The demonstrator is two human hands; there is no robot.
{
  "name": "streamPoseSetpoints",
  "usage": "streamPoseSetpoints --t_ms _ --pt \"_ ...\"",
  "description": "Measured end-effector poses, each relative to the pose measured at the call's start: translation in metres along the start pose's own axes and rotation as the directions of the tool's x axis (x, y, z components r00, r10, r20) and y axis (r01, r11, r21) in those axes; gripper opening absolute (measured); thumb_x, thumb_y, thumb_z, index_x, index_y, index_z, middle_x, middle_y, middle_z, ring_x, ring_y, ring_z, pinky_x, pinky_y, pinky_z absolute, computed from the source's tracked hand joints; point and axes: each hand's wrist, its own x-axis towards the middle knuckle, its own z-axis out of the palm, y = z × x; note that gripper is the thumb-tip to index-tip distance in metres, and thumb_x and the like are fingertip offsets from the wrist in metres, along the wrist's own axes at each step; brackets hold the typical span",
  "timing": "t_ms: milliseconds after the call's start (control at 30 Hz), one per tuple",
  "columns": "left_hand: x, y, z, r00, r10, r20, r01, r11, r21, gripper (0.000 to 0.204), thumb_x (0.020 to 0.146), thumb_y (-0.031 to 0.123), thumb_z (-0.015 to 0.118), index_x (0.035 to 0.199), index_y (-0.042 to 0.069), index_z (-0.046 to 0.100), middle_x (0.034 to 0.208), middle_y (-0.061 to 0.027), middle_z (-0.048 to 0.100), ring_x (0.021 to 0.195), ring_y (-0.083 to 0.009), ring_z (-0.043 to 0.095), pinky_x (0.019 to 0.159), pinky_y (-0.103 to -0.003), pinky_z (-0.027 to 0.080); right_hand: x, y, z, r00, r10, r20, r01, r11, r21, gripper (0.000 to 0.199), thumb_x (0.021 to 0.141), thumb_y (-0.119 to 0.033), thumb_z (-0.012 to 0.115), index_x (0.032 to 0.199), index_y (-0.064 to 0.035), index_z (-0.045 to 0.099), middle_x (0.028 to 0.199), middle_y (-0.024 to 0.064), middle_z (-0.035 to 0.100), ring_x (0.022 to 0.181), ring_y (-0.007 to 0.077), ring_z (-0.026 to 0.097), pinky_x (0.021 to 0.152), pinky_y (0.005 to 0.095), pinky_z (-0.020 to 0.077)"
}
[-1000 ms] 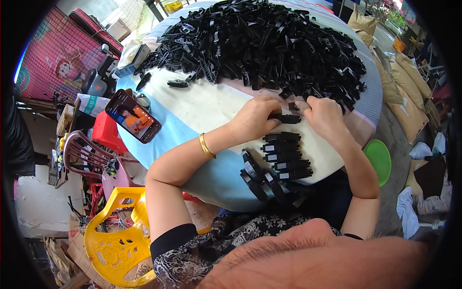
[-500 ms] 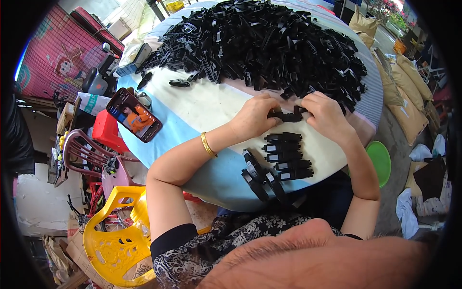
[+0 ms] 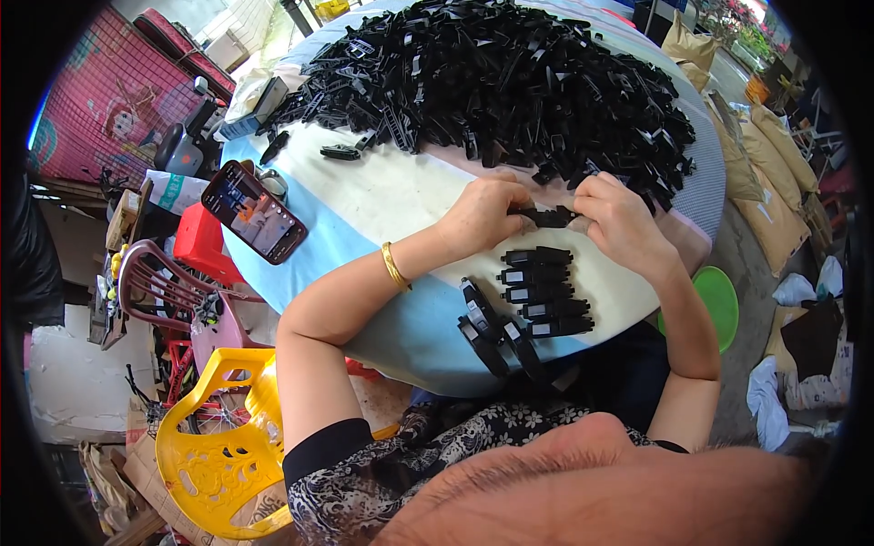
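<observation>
Between the hands (image 3: 484,215) (image 3: 623,224) is a dark, elongated black part (image 3: 552,217).

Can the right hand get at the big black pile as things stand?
Probably yes: the right hand is beside the black pile, with nothing seen between, though its fingers are on a small black part.

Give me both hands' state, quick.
Left hand: closed, holding the left end of a black part.
Right hand: closed, holding the same part's right end.
</observation>
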Motion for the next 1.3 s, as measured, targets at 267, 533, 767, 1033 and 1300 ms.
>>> streamPoseSetpoints --t_ms 267,533,767,1033,1300 --pt "0.002 0.005 0.004 0.999 0.047 0.004 -0.047 0.999 0.01 0.018 0.068 0.005 0.071 0.083 -0.002 0.065 0.078 -0.0116 0.057 0.069 -0.0269 0.057 0.064 -0.033 0.047 0.004 0.0 0.017 1.0 0.0 -0.011 0.001 0.993 0.114 0.018 0.064 0.003 0.058 0.081 0.0018 0.064 0.077 0.0111 0.055 0.079 0.0282 0.054 0.068 0.0364 0.0457" --pt "-0.005 0.023 0.0 0.979 0.046 0.2 -0.041 0.999 -0.031 0.019 0.074 0.017 0.071 0.083 0.001 0.066 0.082 -0.0117 0.061 0.075 -0.028 0.06 0.069 -0.037 0.048 -0.004 0.015 -0.028 0.907 0.399 -0.131 -0.413 0.906 -0.098 0.021 0.07 -0.012 0.069 0.09 -0.0041 0.068 0.079 0.0094 0.061 0.077 0.0269 0.059 0.066 0.0358 0.0474" --pt "0.0 0.021 0.002 0.951 0.116 0.288 -0.069 0.983 -0.168 0.021 0.082 0.02 0.069 0.093 0.002 0.067 0.08 -0.0113 0.06 0.068 -0.026 0.058 0.065 -0.035 0.048 -0.011 0.034 -0.008 0.942 0.283 -0.179 -0.331 0.873 -0.359 0.02 0.068 -0.008 0.069 0.088 -0.004 0.067 0.075 0.0074 0.057 0.074 0.0253 0.059 0.065 0.0364 0.047" --pt "0.008 0.013 0.002 0.98 0.146 -0.133 -0.15 0.988 -0.021 0.034 0.076 0.008 0.072 0.109 0.006 0.063 0.1 -0.0094 0.057 0.081 -0.0207 0.058 0.067 -0.031 0.05 -0.016 0.048 -0.036 0.781 0.624 0.015 -0.574 0.709 0.41 0.016 0.076 -0.005 0.069 0.089 0.0046 0.067 0.072 0.0058 0.066 0.065 0.0088 0.06 0.06 0.0231 0.0472" --pt "0.001 0.015 0.007 0.902 0.431 0.029 -0.423 0.867 0.264 0.038 0.072 0.011 0.068 0.109 0.005 0.061 0.103 -0.0112 0.057 0.097 -0.0289 0.054 0.083 -0.037 0.048 0.001 0.009 -0.013 0.893 0.41 0.188 -0.45 0.782 0.432 0.018 0.08 -0.01 0.068 0.094 0.0007 0.067 0.07 0.0071 0.062 0.062 0.0069 0.054 0.058 0.0253 0.0429"
